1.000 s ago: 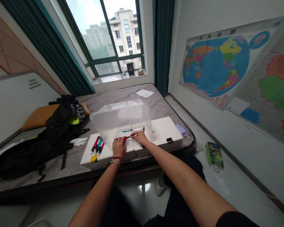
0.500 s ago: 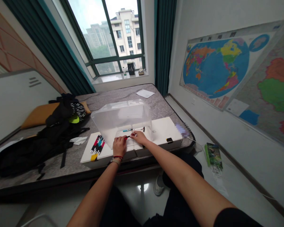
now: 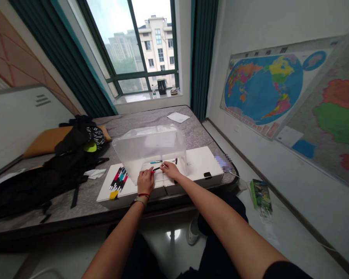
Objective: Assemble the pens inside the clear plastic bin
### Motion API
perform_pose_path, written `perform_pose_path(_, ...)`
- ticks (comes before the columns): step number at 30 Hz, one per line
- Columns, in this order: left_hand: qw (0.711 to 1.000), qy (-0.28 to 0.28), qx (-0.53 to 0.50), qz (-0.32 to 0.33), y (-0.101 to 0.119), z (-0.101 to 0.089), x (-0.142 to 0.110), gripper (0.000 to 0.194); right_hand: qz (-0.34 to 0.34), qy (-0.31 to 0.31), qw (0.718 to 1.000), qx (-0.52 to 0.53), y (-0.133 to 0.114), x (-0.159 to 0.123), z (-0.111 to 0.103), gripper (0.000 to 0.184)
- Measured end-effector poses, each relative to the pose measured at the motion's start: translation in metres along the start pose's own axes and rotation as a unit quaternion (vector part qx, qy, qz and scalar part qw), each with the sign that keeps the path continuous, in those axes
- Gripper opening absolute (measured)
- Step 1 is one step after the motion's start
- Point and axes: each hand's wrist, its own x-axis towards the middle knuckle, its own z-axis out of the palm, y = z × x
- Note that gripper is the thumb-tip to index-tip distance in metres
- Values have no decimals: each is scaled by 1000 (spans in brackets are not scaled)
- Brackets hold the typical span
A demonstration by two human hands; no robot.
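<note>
Holding a red-and-black pen (image 3: 156, 169) between both hands

Pen is up front of us, crosswise, long axis running left to right, right end tipped slightly away from us. Left hand (image 3: 145, 181) is at the red end, right hand (image 3: 171, 170) at the opposite end, black section showing in the gap. So neither hand is nearer: we have one at each end, roughly in line along the barrel.

Fingers: left ones are curled in, closed on the red end; right thumb and fingers are pinched together on the far end. Grip detail is too small to read, and we can't tell if the pen is in one piece or parted under the right fingertips.

Location: over the white box (image 3: 202, 158), by the near side of a translucent plastic bin (image 3: 149, 145) that looks tipped over, opening toward us. Blue pen (image 3: 156, 162) lies just beyond, near-parallel, closer to our right fingertips than our left. Bunch of pens (image 3: 118, 179) sits left of our left hand, well apart, lying lengthwise away from us rather than crosswise.
</note>
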Motion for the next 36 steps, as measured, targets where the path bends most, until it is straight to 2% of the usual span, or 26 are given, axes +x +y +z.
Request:
perform_pose_path(4, 1000, 1, 2, -6, 1, -2, 0, 36, 3, -3, 998, 62, 8, 5, 1, 11)
perform_pose_path(8, 1000, -1, 2, -11, 3, -3, 1, 32, 4, 2, 997, 71, 10, 5, 1, 11)
perform_pose_path(11, 1000, -2, 6, -13, 3, -3, 1, 31, -2, 5, 999, 48, 7, 3, -2, 13)
perform_pose_path(16, 1000, -2, 7, -6, 2, -2, 0, 30, 13, 2, 1000, -21, 2, 1, -4, 26)
perform_pose_path(21, 1000, -7, 4, 1, 3, -5, 1, 28, 33, 24, 995, -91, -3, 0, -2, 28)
perform_pose_path(24, 1000, -12, 3, 7, 3, -6, 1, 28, 33, 12, 993, -115, -8, -1, -2, 29)
perform_pose_path(31, 1000, -10, 2, 18, 4, -6, 1, 28, 43, 6, 990, -132, -13, 0, -3, 40)
perform_pose_path(36, 1000, -6, 4, 14, 5, -6, 1, 29, 22, -6, 997, -80, -11, -1, -5, 39)
